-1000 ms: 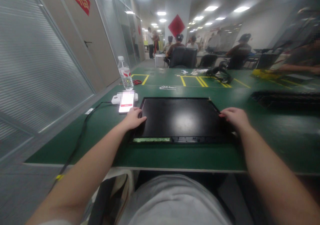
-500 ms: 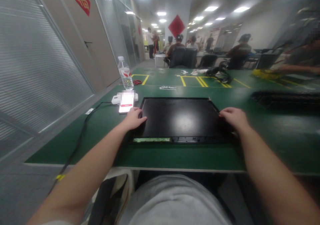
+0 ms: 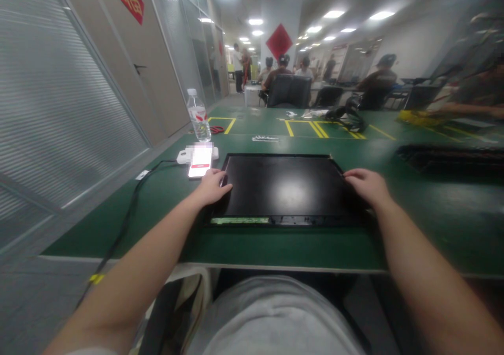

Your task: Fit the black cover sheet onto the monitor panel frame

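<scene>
A flat black screen panel [image 3: 283,187] lies face up on the green table [image 3: 275,247] in front of me. A thin green strip runs along its near edge. My left hand [image 3: 212,186] grips the panel's left edge, fingers curled over it and thumb on top. My right hand [image 3: 366,185] is wrapped over the right edge in the same way. Both forearms reach in from the bottom corners.
A phone [image 3: 200,162] on a white charger with a black cable [image 3: 126,218] lies left of the panel. A water bottle [image 3: 197,116] and red scissors [image 3: 215,129] stand further back. A black tray [image 3: 452,158] sits at the right. Several seated people work at the far tables.
Hardly anything has changed. The view has shifted a little and both hands stay on the panel's edges.
</scene>
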`<action>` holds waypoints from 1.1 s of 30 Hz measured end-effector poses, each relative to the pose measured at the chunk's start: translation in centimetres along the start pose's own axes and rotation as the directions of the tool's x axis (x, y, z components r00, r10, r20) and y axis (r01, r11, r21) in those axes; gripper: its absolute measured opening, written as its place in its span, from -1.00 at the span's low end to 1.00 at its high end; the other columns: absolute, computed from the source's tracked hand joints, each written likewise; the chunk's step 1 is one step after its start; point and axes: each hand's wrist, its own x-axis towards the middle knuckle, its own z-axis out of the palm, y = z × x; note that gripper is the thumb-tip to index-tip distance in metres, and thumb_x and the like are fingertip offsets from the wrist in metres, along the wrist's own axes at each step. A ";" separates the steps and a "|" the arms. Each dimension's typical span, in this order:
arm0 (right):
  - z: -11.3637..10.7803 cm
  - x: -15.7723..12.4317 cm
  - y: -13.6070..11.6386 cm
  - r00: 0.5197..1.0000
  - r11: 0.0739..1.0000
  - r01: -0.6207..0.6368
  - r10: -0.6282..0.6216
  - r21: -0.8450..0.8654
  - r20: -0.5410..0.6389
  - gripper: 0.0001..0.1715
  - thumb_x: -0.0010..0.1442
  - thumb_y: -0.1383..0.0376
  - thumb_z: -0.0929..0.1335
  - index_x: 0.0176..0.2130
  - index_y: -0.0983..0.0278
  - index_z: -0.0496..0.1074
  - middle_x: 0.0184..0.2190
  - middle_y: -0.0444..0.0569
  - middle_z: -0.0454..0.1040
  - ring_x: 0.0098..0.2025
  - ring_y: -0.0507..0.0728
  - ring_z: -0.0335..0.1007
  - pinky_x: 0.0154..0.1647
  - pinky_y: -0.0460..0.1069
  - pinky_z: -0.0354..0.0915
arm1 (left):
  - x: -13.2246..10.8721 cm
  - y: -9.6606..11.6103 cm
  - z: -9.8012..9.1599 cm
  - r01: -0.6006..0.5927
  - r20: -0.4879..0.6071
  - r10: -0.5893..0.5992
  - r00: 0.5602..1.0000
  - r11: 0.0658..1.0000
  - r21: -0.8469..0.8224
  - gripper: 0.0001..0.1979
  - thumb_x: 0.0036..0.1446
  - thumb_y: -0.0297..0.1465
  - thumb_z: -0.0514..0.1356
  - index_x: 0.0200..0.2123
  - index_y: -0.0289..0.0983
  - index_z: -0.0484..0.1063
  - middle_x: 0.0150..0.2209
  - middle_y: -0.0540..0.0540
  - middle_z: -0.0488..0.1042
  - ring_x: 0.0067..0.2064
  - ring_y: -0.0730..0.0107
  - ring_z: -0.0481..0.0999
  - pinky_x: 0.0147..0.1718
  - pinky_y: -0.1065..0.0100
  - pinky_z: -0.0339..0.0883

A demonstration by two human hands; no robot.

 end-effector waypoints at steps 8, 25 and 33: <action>0.2 -0.3 -0.6 0.985 0.999 0.035 -0.033 -0.007 0.170 -0.55 0.07 0.26 0.46 -0.01 0.13 0.66 0.00 -0.02 0.64 0.08 0.30 0.54 0.18 0.15 0.36 | -0.1 0.3 0.0 0.006 0.009 -0.006 1.000 1.000 0.012 -0.39 0.07 -0.13 0.20 0.13 -0.34 0.50 0.15 -0.33 0.36 0.28 -0.17 0.34 0.34 -0.02 0.18; -0.3 -0.1 -1.0 0.961 0.996 0.078 -0.066 -0.034 0.267 -0.74 0.09 0.31 0.44 -0.22 0.09 0.70 -0.11 -0.11 0.68 -0.01 0.27 0.58 0.11 0.08 0.41 | 0.0 0.3 0.0 0.029 0.019 -0.030 0.999 0.999 0.020 -0.38 0.09 -0.14 0.20 0.15 -0.34 0.50 0.18 -0.33 0.33 0.31 -0.17 0.33 0.35 0.01 0.16; 0.4 0.0 -0.2 0.991 0.998 -0.006 -0.002 0.057 0.131 -0.72 0.09 0.27 0.40 -0.20 0.16 0.69 -0.17 -0.05 0.68 -0.08 0.24 0.56 0.05 0.09 0.39 | -0.1 0.2 -0.4 0.009 0.025 -0.009 1.000 1.000 -0.013 -0.37 0.09 -0.14 0.20 0.16 -0.37 0.47 0.15 -0.33 0.35 0.29 -0.13 0.35 0.34 0.04 0.18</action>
